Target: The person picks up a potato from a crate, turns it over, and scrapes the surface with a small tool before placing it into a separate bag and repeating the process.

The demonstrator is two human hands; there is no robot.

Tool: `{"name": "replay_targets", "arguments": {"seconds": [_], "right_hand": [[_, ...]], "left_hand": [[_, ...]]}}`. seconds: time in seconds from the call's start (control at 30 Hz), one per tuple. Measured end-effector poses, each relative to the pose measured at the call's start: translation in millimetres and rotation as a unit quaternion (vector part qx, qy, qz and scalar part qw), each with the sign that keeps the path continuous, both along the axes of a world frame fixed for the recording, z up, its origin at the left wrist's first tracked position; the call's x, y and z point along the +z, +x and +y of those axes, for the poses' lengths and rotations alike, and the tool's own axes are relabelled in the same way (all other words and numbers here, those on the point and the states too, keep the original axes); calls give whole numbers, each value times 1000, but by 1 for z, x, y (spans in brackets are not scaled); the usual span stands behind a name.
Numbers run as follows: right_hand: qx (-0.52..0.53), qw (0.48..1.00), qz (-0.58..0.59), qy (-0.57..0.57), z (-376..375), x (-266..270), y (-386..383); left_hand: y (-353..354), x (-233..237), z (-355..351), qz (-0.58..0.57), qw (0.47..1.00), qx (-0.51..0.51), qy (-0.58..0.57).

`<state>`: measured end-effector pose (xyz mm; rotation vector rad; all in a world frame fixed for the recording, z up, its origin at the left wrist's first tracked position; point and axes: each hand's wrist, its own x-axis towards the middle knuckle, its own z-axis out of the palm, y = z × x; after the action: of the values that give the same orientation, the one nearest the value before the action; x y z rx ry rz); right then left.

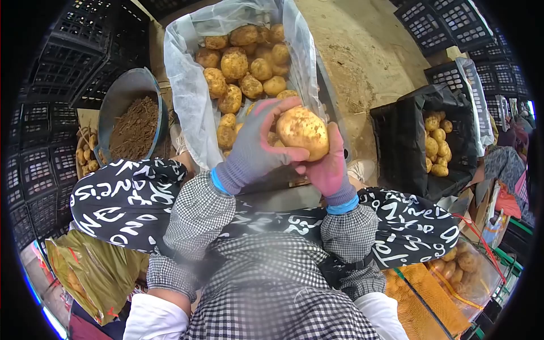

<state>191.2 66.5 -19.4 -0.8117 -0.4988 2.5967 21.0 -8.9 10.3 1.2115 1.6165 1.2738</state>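
A large yellow potato [303,132] is held up in front of me by both gloved hands. My left hand [258,144], in a grey glove with pink fingertips, wraps over its left side and top. Cupped under and behind the potato's right side is my right hand [331,167], also gloved. Just beyond them a crate lined with a clear plastic bag [187,85] is heaped with several potatoes [243,68]. My checked sleeves and black printed trousers fill the lower view.
A grey basin of brown soil [133,122] sits at the left. A black-lined crate of potatoes [436,141] stands at the right, stacked black crates [62,85] behind. An orange net sack [430,294] and bagged potatoes lie lower right; another person [510,164] at far right.
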Motion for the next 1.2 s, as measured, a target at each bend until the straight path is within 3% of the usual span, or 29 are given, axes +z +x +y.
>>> {"name": "replay_targets", "arguments": {"seconds": [0.07, 0.17, 0.33, 0.43, 0.57, 0.67, 0.77, 0.83, 0.9, 0.97, 1.03, 1.2], "right_hand": [[-8, 992, -75, 98, -1, 6, -4], [-14, 983, -102, 150, -1, 9, -5], [24, 983, -95, 154, 7, -5, 5], [47, 960, -180, 207, 7, 6, 4], [-28, 922, -199, 332, 3, 13, -2], [-44, 908, -242, 338, 3, 16, -4], [-37, 911, -248, 328, 2, 14, -5], [26, 920, -233, 314, 8, 16, 5], [50, 873, -280, 397, 14, 5, 10], [34, 863, -287, 415, 17, 2, 8], [-22, 895, -256, 364, 13, 11, -1], [-31, 909, -235, 344, 11, 23, -7]], "left_hand": [[-3, -3, -1, 61, 998, -4, 16], [1, -6, -2, 41, 998, 7, 48], [-3, -10, -2, -63, 998, -6, 20], [-9, -14, 1, -127, 992, -23, -8], [-8, -24, 1, -182, 981, -58, -15], [-8, -22, 2, -141, 987, -74, -8], [2, -19, 4, 10, 998, -53, 41], [7, -18, 2, -116, 990, -71, 26], [7, -15, 1, -232, 970, -54, -40], [5, -13, 2, -331, 931, -2, -156], [3, -14, 3, -346, 929, 3, -130], [2, -17, 2, -362, 925, 12, -116]]}}
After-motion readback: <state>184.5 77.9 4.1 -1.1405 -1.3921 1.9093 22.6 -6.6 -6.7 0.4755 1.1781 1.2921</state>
